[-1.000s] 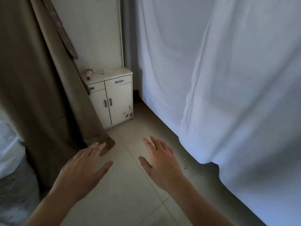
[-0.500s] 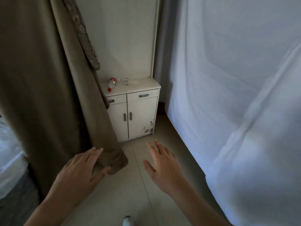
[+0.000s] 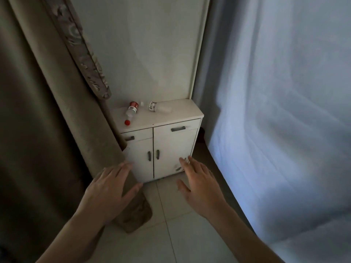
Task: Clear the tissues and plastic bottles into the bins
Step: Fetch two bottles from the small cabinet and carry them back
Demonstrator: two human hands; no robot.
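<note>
Reaching toward the cabinet

Lying on the smooth white cabinet [image 3: 159,118] top: two clear plastic bottles, red-capped bottle [image 3: 131,110] and white-labelled bottle [image 3: 159,107]. Left hand [image 3: 110,188] and right hand [image 3: 199,185], fingers spread and empty, now appear nearer its doors than before.

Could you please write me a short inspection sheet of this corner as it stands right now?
Surface: white cabinet top, doors shut.
Job's things: red-labelled bottle lying on its side at left; clear bottle lying at right, apart from it. No tissues or bins seen.
Clutter: small red cap loose near the front edge.
Hands: left hand and right hand open, each grip holding nothing.
Cables: nothing seen.
Surroundings: brown curtain left, white sheet right, tiled floor.
</note>
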